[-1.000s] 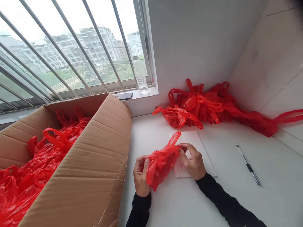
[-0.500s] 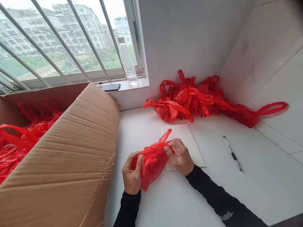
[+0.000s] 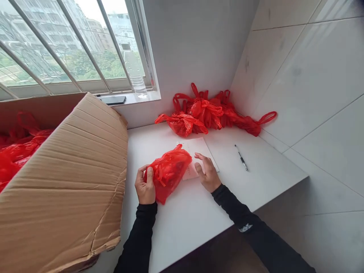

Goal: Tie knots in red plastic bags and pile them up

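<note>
A crumpled red plastic bag (image 3: 169, 171) lies on the white table (image 3: 184, 216) in front of me. My left hand (image 3: 145, 185) grips its left end with curled fingers. My right hand (image 3: 207, 172) rests just right of the bag with its fingers apart and holds nothing; it lies partly on a white sheet of paper (image 3: 199, 151) with red marks.
A large cardboard box (image 3: 71, 178) with several red bags (image 3: 14, 151) fills the left. A heap of tied red bags (image 3: 204, 113) sits in the far corner. A pen (image 3: 241, 157) lies to the right. A phone (image 3: 112, 99) and a bottle (image 3: 136, 76) stand on the window sill.
My right hand has let go of the bag's handle and opened beside it. The bag now lies flatter on the table. The view has swung to the right.
</note>
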